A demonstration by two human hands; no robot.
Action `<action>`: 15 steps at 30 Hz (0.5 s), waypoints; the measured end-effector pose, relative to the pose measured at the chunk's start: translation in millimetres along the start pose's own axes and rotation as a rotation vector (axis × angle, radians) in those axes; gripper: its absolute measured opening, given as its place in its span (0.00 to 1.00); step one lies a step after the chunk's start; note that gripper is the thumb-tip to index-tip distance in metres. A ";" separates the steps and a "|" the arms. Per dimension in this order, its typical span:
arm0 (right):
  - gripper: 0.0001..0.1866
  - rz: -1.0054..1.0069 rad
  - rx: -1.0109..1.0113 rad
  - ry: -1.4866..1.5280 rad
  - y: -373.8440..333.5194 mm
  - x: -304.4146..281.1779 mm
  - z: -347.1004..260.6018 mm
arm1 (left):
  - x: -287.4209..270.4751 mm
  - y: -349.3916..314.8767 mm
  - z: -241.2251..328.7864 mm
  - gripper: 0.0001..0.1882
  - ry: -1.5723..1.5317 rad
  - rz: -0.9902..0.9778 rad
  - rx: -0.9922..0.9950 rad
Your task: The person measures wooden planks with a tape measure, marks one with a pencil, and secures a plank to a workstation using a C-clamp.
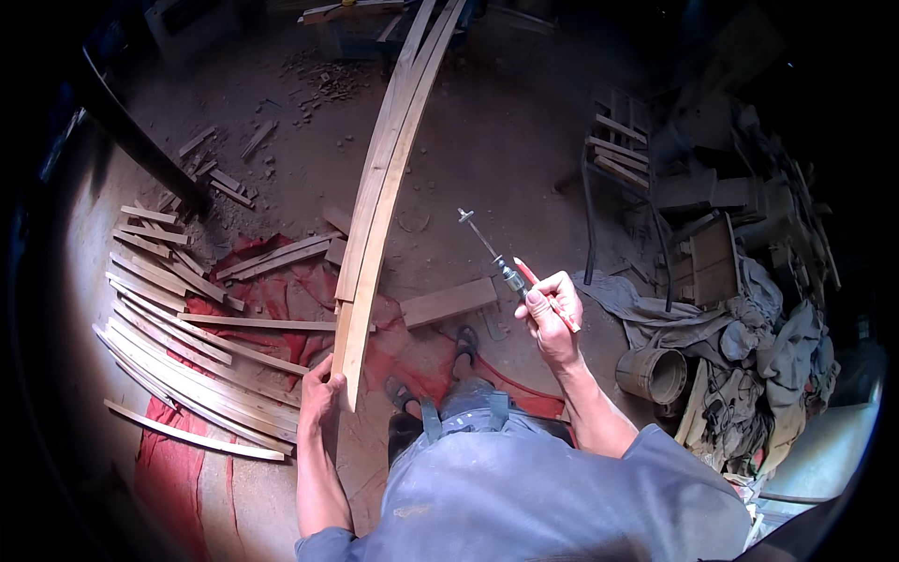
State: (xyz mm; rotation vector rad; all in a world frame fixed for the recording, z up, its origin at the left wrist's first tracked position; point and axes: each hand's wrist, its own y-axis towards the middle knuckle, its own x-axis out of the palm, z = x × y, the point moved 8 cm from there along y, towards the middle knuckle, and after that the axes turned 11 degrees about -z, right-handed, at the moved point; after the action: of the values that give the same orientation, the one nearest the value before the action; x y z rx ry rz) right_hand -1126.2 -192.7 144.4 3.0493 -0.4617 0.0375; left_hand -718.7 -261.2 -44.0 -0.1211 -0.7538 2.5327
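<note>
Long pale wooden planks point(382, 178) run away from me, lying together with their near ends uneven. My left hand point(321, 393) is closed round the left edge of those near ends. Off to the right, my raised right hand point(554, 318) is closed on two things at once. One is a metal tool point(510, 274) with a thick knurled body, a thin shaft and a small crosspiece at its tip; its exact kind I cannot make out. The other is a red pencil point(527, 271), slanting across the fingers beside it.
Several wooden strips point(187, 375) lie on a red cloth point(169, 468) at the left. A short thick board point(449, 303) rests near my feet. Rightward stand a metal-framed rack point(618, 155), a bucket point(653, 375) and heaped rags point(796, 347). A dark post point(140, 140) leans far left.
</note>
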 end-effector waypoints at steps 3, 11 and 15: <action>0.08 -0.117 -0.104 -0.046 2.0 20.6 -32.9 | -10.6 -0.7 -9.5 0.27 -0.015 0.027 0.016; 0.08 -0.192 0.196 0.007 -48.8 30.0 19.2 | -2.5 -64.9 65.7 0.27 -0.113 0.095 0.184; 0.08 -0.432 0.064 -0.179 -54.5 70.1 4.4 | 53.4 -65.8 142.1 0.32 0.056 0.013 0.183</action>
State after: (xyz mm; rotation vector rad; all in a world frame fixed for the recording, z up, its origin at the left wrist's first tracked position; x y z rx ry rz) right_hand -1043.0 -161.6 139.5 3.1535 0.2018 -0.2447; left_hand -768.1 -257.5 113.9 -0.1351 -0.4979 2.5843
